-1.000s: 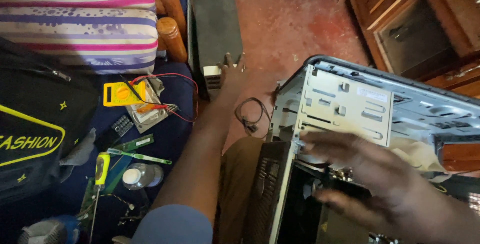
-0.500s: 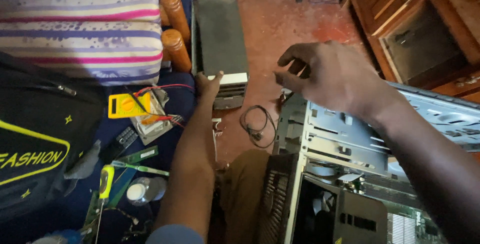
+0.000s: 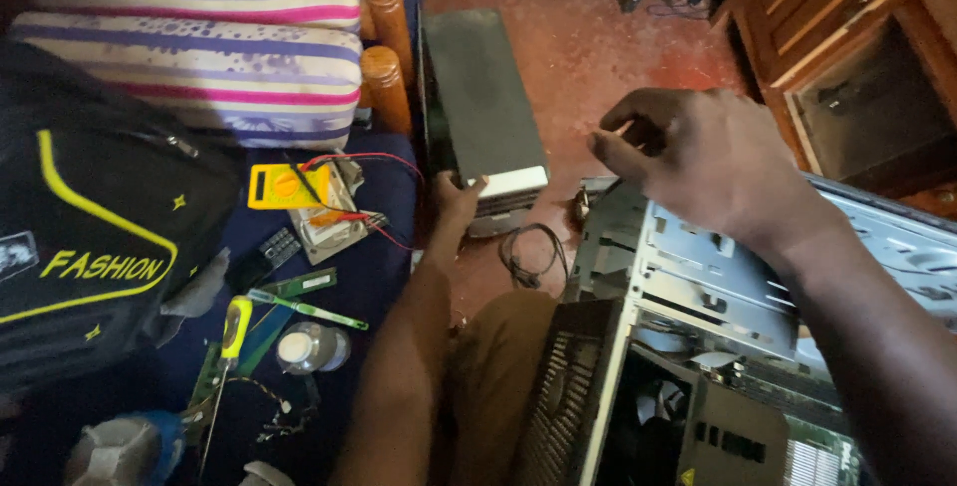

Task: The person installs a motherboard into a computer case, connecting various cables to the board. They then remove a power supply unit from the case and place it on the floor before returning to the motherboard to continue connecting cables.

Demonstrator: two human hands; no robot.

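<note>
Broadly, lower right of frame: an open grey sheet-metal computer case (image 3: pixel 698 287) lies tilted against the person's knee, its perforated black front grille (image 3: pixel 563 396) facing lower centre, drive bays and internals exposed — likely laid over so the inside can be reached from above.

Left of frame: a black bag with yellow trim (image 3: pixel 90 237) fills the left edge, resting on a dark blue cushion (image 3: pixel 389 247). Upper left, a striped pink, purple and cream cushion (image 3: pixel 199 57) sits behind two round wooden posts (image 3: pixel 384 47).

Upper centre: a dark grey flat rectangular side panel with a pale end (image 3: pixel 478 107) lies on the red floor (image 3: pixel 598 37), pointing up-frame beside the posts. The left hand (image 3: pixel 457 202) touches its near left corner, fingers curled over the edge; whether it truly grips, I cannot tell.

The right hand (image 3: pixel 698 162) hovers over the case's top left corner, thumb and forefinger pinched narrow; anything between them is too small to see.

Small items on the blue cushion, centre left: a yellow multimeter with red and black leads (image 3: pixel 284 187), a yellow-handled screwdriver (image 3: pixel 234 331), a green circuit strip (image 3: pixel 299 292), a round silvery disc (image 3: pixel 304 346). A loop of black cable (image 3: pixel 533 257) lies on the floor between panel and case.

Open floor remains at upper centre; the case's left edge crowds the knee.
</note>
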